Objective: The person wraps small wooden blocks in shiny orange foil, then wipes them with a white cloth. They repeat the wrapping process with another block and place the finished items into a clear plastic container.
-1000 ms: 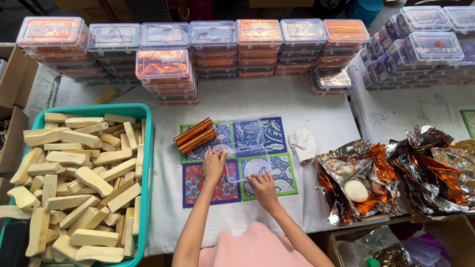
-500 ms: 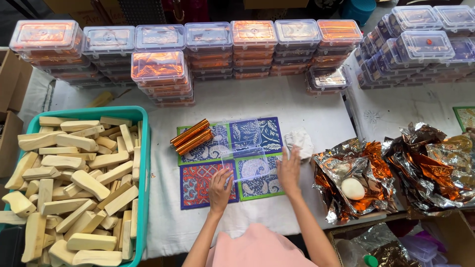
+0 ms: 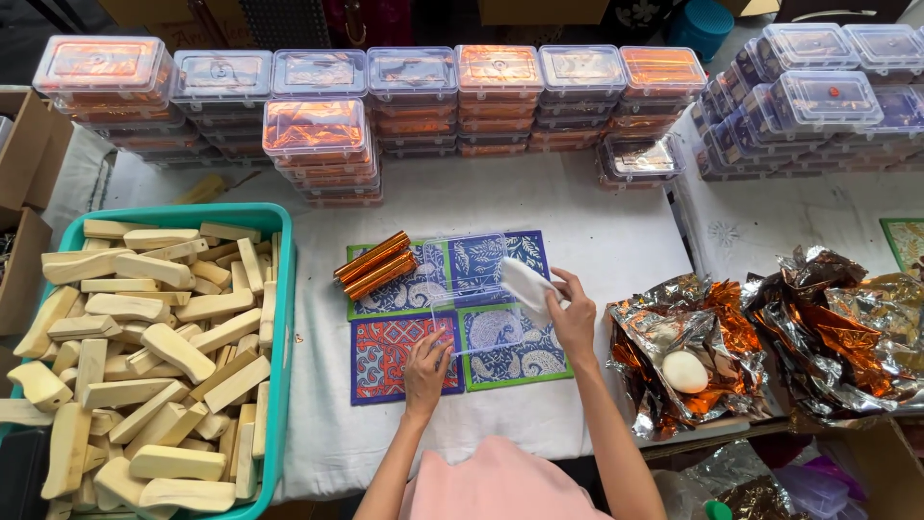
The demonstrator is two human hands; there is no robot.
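1. Head view, looking down: the left hand [image 3: 426, 366] presses its fingers on the near edge of an open clear plastic box [image 3: 472, 289] that lies on a patterned mat [image 3: 404, 351], and closes on nothing
2. Right hand [image 3: 575, 313] grips a white cloth [image 3: 527, 285] and holds it over the box's right side; whether cloth and plastic touch cannot be told
3. Judging progress: the box looks empty, so filling seems not yet done, while many closed boxes [image 3: 500, 72] stand stacked along the far edge, some showing orange contents, so much of the batch appears finished
4. Left to go, by the look of it: a full teal crate [image 3: 285, 318] of pale wooden blocks [image 3: 144, 337] sits at the left, and a few copper-foil sticks [image 3: 375, 265] lie on the mat's far left corner, just beside the box
5. Crumpled foil sheets [image 3: 770, 327] lie at the right, one cradling a white egg-shaped piece [image 3: 685, 372]
6. Surface: a table under a white cloth cover [image 3: 539, 202]; cardboard cartons [image 3: 24, 164] stand at the left edge; little else of the room shows
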